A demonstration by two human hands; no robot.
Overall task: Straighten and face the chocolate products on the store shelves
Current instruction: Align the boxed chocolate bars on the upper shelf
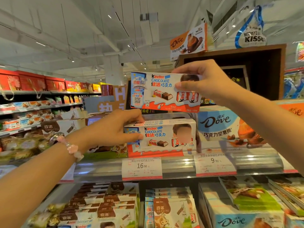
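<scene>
Supermarket aisle under a white ceiling with track lights; tiered confectionery shelves fill the foreground. Nearest the camera, the lower shelf carries brown-and-white cartons with Chinese lettering, a blue-and-white "Dove" box at right, and more white Kinder packs between them. On its clear front rail sit two white price tags, "16.90" and "9.90".

Above the tags, a stack of white, flat rectangular cardboard "Kinder CHOCOLATE" boxes lies on the upper shelf; three printed edges can be counted on top, the exact total cannot be told. The left hand, wearing a pink beaded bracelet, grips the stack's left end, thumb on the front face and fingers over the top.

Higher up, the right hand pinches the right end of one identical raised Kinder box, held in the air face-forward and nearly level, clear of the stack. Right of the stack stands a large blue-and-orange "Dove" display carton.

Farther back: an orange "Dove" topper sign, a "KISSES" drop-shaped sign, and at far left a row of red gift boxes.
</scene>
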